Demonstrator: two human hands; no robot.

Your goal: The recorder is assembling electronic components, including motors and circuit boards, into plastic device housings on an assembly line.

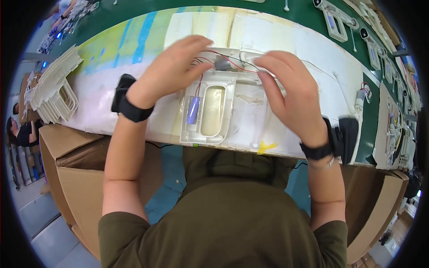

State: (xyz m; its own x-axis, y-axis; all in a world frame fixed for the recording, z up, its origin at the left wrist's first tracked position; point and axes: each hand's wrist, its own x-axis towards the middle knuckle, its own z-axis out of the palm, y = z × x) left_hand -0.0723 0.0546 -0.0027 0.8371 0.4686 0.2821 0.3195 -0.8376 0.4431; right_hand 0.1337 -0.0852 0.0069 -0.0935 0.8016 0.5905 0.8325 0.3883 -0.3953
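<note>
A white plastic housing (184, 127) with an oval handle opening lies on the table in front of me. In its left channel sits a purple cylindrical battery (193, 110) with a red lead. A grey cylindrical motor (222, 63) lies at the housing's far end, with thin red and black wires (237, 64) running over it. My left hand (178, 67) hovers at the wires' left side, thumb and fingers apart. My right hand (290, 87) is at their right end, thumb and fingertips slightly apart; whether it touches them, I cannot tell.
Stacked white housing shells (56, 91) stand at the left. Cardboard boxes (85, 187) flank me below the table edge. At the far right, similar white assemblies (335, 24) lie on a green surface (286, 18). A small motor with wires (361, 97) lies at the table's right edge.
</note>
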